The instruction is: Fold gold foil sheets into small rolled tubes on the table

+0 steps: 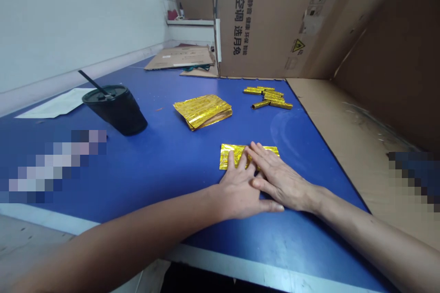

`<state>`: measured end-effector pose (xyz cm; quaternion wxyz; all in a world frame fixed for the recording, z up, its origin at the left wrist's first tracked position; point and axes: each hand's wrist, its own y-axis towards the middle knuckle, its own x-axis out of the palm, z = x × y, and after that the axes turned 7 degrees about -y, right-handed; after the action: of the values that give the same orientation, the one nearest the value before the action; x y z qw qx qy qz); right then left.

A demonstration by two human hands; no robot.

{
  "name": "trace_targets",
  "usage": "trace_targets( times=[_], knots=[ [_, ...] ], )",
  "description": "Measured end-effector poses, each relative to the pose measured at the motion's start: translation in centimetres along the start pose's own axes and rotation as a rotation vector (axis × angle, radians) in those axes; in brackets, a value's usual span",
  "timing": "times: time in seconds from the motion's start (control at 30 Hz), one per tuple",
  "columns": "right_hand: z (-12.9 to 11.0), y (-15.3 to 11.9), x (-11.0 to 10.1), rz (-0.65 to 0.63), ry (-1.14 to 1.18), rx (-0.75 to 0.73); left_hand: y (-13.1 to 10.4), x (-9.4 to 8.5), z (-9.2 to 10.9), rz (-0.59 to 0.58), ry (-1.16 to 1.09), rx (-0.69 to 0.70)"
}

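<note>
Left hand (240,194) and right hand (283,178) overlap on a shiny gold, rectangular foil-like sheet (225,156)

The sheet lies flat on the blue, smooth tabletop (165,155), nearer the person than the fanned stack of gold foil-like sheets (202,112) and to its right. Its long axis runs left to right, across the line of the fingers, which point away from the person. The left hand is palm down and unclenched, fingers spread on the sheet, thumb stretched out to the right. The right hand, also flat and unclenched, lies slantwise over the left hand's fingers. Neither is seen grasping anything; whether the right fingertips press on the sheet itself, I cannot tell. Neither hand is clearly nearer: the left one covers the sheet's middle, the right one its right part, and the left end shows bare.

Right of the stack and slightly beyond it lies a loose group of narrow gold foil-like tubes (274,96). Left of the stack stands a black, tapered cup with a straw (120,110).
</note>
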<state>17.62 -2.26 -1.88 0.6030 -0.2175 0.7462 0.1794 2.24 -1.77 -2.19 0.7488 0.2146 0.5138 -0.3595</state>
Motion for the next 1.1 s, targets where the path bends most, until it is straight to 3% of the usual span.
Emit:
trace_targets(
  times=[0.2,0.33,0.5,0.63,0.87,1.0,1.1],
  knots=[
    [0.8,0.4,-0.1,-0.028,-0.143,0.057,0.3,-0.1,-1.7,0.018,0.054,-0.061],
    [1.0,0.5,0.1,-0.043,-0.218,0.088,0.3,-1.2,-3.9,0.0,0.098,-0.141],
    [2.6,0.6,-0.3,-0.062,-0.268,0.147,0.3,-2.4,-5.4,-0.04,0.118,-0.139],
    [4.2,0.5,-0.9,-0.062,-0.277,0.174,-0.7,-2.3,-4.9,-0.051,0.124,-0.113],
    [5.5,0.7,-0.7,-0.05,-0.298,0.282,-4.5,-1.4,-2.9,-0.067,0.097,0.099],
    [5.5,1.1,-0.6,0.103,-0.399,0.488,-4.7,-0.9,-2.6,-0.032,0.088,0.107],
    [3.4,1.1,-0.7,0.233,-0.447,0.452,-4.4,-0.7,-2.6,-0.024,0.084,0.1]
  ],
)
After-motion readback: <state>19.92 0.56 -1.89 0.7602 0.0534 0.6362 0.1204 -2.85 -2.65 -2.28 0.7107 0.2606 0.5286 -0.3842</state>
